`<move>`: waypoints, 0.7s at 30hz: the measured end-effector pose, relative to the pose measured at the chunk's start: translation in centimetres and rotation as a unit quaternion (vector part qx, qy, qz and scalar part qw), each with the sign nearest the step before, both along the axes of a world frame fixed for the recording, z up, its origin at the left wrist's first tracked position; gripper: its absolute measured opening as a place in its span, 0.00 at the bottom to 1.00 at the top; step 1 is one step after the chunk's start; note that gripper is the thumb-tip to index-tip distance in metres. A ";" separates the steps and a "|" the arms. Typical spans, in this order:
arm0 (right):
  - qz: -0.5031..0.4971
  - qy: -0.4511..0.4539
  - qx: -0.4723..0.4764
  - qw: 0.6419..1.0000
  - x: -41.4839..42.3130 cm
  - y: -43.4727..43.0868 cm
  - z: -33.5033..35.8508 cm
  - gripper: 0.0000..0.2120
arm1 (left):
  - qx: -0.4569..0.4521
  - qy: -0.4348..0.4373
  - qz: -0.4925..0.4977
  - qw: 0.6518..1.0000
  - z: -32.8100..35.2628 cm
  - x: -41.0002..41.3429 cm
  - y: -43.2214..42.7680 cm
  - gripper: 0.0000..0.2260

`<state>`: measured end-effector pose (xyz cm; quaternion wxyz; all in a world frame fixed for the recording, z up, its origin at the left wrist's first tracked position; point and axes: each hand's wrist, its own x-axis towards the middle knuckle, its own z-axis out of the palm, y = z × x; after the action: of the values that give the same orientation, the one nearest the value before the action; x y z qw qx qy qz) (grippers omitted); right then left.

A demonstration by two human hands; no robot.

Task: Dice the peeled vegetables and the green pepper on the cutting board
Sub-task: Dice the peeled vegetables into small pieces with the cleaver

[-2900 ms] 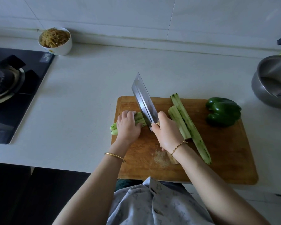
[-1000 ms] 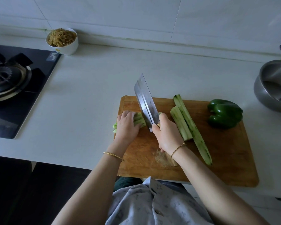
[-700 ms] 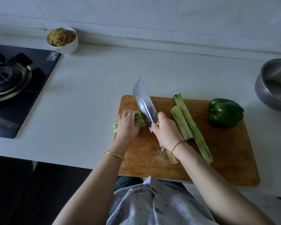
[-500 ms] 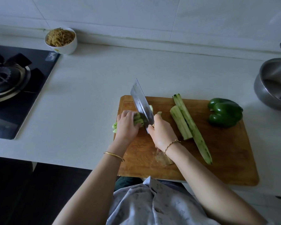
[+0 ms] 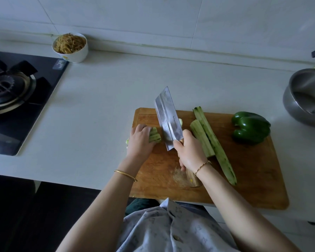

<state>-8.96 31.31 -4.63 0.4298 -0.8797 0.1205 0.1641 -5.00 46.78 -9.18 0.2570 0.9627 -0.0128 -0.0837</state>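
A wooden cutting board (image 5: 253,182) lies on the counter. My left hand (image 5: 141,142) holds a bundle of peeled green vegetable strips (image 5: 155,136) down at the board's left edge, fingers curled over them. My right hand (image 5: 190,151) grips the wooden handle of a cleaver (image 5: 168,119), whose blade stands just right of the bundle. A small cut piece (image 5: 180,122) shows behind the blade. Two long peeled vegetable pieces (image 5: 212,140) lie to the right. A whole green pepper (image 5: 250,127) sits at the board's far right corner.
A white bowl of shredded food (image 5: 70,47) stands by the back wall. A black gas stove (image 5: 13,95) fills the left. A steel pot (image 5: 307,97) sits at the right edge. The board's front edge overhangs the counter slightly.
The cleaver has chopped through the bundle's end and come back up just right of it. My left hand has stayed on the bundle, and a cut piece now lies behind the blade.
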 end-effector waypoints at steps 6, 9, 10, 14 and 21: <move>0.024 -0.011 -0.008 1.000 -0.2 0.3 0.7 0.07 | 0.001 -0.008 -0.003 1.000 0.0 0.0 -0.3 0.19; 0.029 -0.005 -0.012 0.999 -0.1 0.6 1.0 0.06 | 0.002 -0.009 -0.004 1.000 0.0 0.1 -0.3 0.19; 0.030 -0.002 -0.014 0.999 -0.1 0.6 1.0 0.06 | 0.001 -0.009 -0.004 1.000 0.0 0.1 -0.3 0.20; 0.048 0.006 -0.041 0.998 0.3 0.7 1.3 0.07 | 0.002 -0.013 -0.003 1.000 -0.2 0.0 -0.3 0.21; 0.074 0.030 -0.071 0.994 0.9 1.7 1.5 0.13 | -0.008 -0.029 -0.004 1.000 -0.3 -0.1 -0.3 0.20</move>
<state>-8.07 32.97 -3.17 0.3488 -0.9093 0.0789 0.2129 -5.11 46.46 -9.52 0.2635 0.9627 -0.0245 -0.0566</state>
